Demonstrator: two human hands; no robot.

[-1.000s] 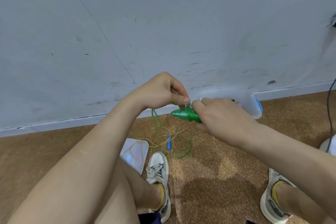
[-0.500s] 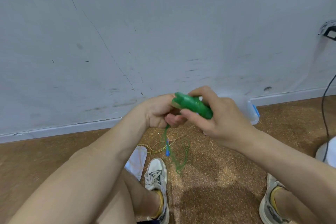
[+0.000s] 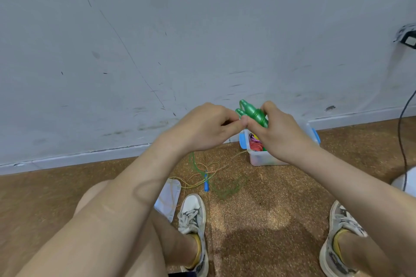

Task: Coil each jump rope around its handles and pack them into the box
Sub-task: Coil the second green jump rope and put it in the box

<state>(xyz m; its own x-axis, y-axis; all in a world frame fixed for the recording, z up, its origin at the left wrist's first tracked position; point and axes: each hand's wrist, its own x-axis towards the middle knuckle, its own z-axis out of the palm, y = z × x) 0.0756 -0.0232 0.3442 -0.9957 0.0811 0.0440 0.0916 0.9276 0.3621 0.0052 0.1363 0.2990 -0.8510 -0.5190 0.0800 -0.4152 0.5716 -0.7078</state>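
Observation:
My right hand [image 3: 275,131] grips the two green handles [image 3: 251,112] of a jump rope, held together and tilted up to the left. My left hand [image 3: 206,127] pinches the green cord right beside them, fingertips meeting the right thumb. The loose green cord [image 3: 225,189] hangs down and trails in loops on the floor. A clear plastic box [image 3: 258,159] with blue clips stands by the wall behind my right hand, holding coiled red and purple ropes [image 3: 255,145]. Another thin multicoloured rope [image 3: 202,170] with a blue handle [image 3: 206,183] lies on the floor.
A clear box lid [image 3: 167,198] lies flat on the brown floor by my left knee. My two shoes [image 3: 193,220] are planted on either side. A black cable [image 3: 403,132] hangs down the wall at the right above a white object [image 3: 405,181].
Both hands rose and the handles swung from pointing left to pointing up. My left hand went from under the handles to pinching the cord beside them. The box is now uncovered.

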